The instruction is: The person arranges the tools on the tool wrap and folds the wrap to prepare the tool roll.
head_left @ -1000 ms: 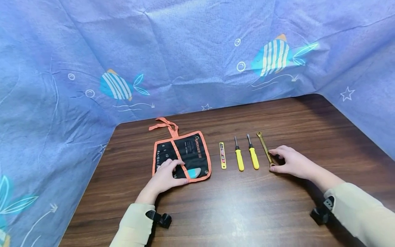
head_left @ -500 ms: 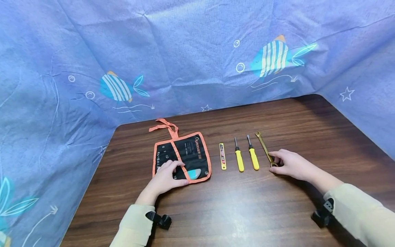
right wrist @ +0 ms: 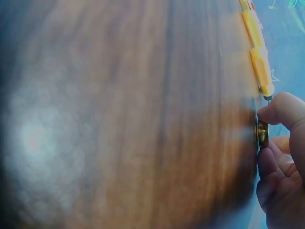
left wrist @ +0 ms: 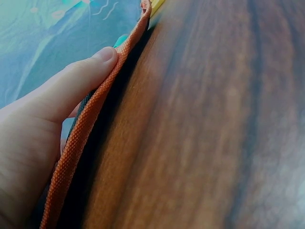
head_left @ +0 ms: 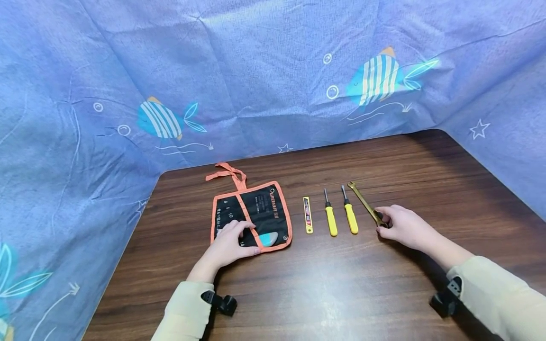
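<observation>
A blue cloth (head_left: pixel 273 71) rises behind and beside the table (head_left: pixel 298 293). The pouch (head_left: pixel 263 203) lies spread flat on the left half of the wood. On it rests the left hand (head_left: pixel 228 244), fingers loosely bent, thumb and forefinger spread apart, the thumb tip on the orange trim; it steadies the pouch and lifts nothing. The right hand (head_left: pixel 405 227), well apart from it, is nearly closed, thumb and fingers pinching the near end of the wrench (head_left: pixel 363 201). The wrench slants away, its far end just beside the tip of the right driver (head_left: pixel 350 218); whether it is off the wood, I cannot tell. The left driver (head_left: pixel 331 221) comes next, then the thin strip (head_left: pixel 308 215), nearest the pouch. A teal piece (head_left: pixel 268 239) shows partly tucked under the pouch's inner band.

By my judgement the work is partway: one piece sits in the pouch, four lie outside, and only the wrench is in hand.

The widest open wood is in front, between the wrists, with more behind the row and toward the right edge. The gap from strip to pouch is narrow; tightest is that between wrench end and driver tip
</observation>
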Demonstrator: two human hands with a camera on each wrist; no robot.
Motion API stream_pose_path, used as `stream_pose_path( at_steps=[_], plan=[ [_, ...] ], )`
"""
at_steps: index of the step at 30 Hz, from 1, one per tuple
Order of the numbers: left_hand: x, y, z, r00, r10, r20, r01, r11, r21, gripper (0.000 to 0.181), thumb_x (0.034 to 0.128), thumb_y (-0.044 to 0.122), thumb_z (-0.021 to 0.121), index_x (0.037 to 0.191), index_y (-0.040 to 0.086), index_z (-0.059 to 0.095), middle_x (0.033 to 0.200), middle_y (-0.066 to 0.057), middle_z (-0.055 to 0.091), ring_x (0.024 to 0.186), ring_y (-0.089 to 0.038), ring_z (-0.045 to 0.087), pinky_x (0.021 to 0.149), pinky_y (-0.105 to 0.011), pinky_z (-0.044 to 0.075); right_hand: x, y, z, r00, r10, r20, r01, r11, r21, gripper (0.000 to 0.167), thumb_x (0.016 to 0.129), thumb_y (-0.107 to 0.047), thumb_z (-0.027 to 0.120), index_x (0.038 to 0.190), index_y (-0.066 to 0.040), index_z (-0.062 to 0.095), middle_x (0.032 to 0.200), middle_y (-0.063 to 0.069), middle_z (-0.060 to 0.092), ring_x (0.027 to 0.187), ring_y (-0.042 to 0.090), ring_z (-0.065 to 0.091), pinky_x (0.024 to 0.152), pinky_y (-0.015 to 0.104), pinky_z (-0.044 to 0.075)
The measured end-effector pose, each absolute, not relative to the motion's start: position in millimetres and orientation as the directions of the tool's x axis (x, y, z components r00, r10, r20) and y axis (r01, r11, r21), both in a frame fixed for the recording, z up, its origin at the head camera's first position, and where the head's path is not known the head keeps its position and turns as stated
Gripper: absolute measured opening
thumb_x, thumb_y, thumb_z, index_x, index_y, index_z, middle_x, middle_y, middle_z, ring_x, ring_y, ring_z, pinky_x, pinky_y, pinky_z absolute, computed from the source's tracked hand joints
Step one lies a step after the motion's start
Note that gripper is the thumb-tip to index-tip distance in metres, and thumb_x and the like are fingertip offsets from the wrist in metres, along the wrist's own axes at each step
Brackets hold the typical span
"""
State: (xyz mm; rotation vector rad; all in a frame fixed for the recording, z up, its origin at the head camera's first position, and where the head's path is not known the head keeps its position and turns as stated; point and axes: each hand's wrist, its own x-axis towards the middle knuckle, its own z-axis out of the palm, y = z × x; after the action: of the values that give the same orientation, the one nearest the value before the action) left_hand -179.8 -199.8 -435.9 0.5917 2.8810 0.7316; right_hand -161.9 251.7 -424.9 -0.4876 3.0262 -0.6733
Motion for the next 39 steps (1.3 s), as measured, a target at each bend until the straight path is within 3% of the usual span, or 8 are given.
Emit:
stream_pose_path(
  at_steps=[12,25,31,35,39],
  plan=[
    [-179.9,-198.0,-430.0,-0.922,0.388,-0.02,0.333,0.816,0.472,0.064,0.0692,0.065,0.069,0.121,0.029,0.057,0.086,0.006,0.046,0.08,-0.012,0.042,0.074,-0.038,0.032,-161.8,253.7,-420.2,-0.966,-0.246,0.074,-0.254,0.873,-0.416,0.048,0.077,-0.014,0.066,0.117,0.01,0.057,0.086,0.009,0.06,0.079,0.023,0.057,0.068,0.041,0.046],
    [-179.9,-198.7,-426.9,-0.926,0.378,-0.02,0.323,0.817,0.477,0.063,0.0696,0.063,0.071,0.121,0.028,0.058,0.087,0.005,0.047,0.082,-0.013,0.043,0.076,-0.038,0.033,-160.7,254.4,-419.8,-0.963,-0.233,0.139,-0.27,0.86,-0.432,0.038,0.073,-0.01,0.062,0.107,0.008,0.063,0.093,0.015,0.063,0.086,0.028,0.059,0.074,0.046,0.046],
    [-180.1,-198.8,-429.3,-0.923,0.385,-0.015,0.332,0.814,0.477,0.062,0.0703,0.062,0.071,0.121,0.028,0.058,0.087,0.005,0.047,0.081,-0.013,0.043,0.075,-0.038,0.033,-160.9,254.5,-418.7,-0.976,-0.204,0.074,-0.214,0.849,-0.484,0.039,0.077,-0.009,0.061,0.111,0.008,0.061,0.097,0.02,0.066,0.069,0.016,0.059,0.064,0.036,0.046],
    [-179.7,-199.2,-431.5,-0.924,0.382,-0.019,0.328,0.816,0.476,0.063,0.0701,0.063,0.07,0.121,0.028,0.057,0.086,0.006,0.047,0.081,-0.013,0.043,0.075,-0.038,0.033,-159.6,255.1,-419.1,-0.983,-0.181,0.044,-0.177,0.83,-0.529,0.04,0.077,-0.009,0.059,0.113,0.008,0.059,0.091,0.016,0.065,0.056,0.009,0.052,0.056,0.03,0.042],
    [-179.2,-199.0,-433.5,-0.923,0.383,-0.032,0.322,0.818,0.477,0.064,0.0701,0.064,0.069,0.121,0.028,0.057,0.085,0.006,0.046,0.082,-0.013,0.042,0.076,-0.039,0.031,-158.6,257.2,-420.8,-0.987,-0.161,0.019,-0.144,0.821,-0.552,0.04,0.077,-0.01,0.058,0.114,0.006,0.059,0.085,0.008,0.063,0.061,0.013,0.052,0.057,0.03,0.041]
  ],
)
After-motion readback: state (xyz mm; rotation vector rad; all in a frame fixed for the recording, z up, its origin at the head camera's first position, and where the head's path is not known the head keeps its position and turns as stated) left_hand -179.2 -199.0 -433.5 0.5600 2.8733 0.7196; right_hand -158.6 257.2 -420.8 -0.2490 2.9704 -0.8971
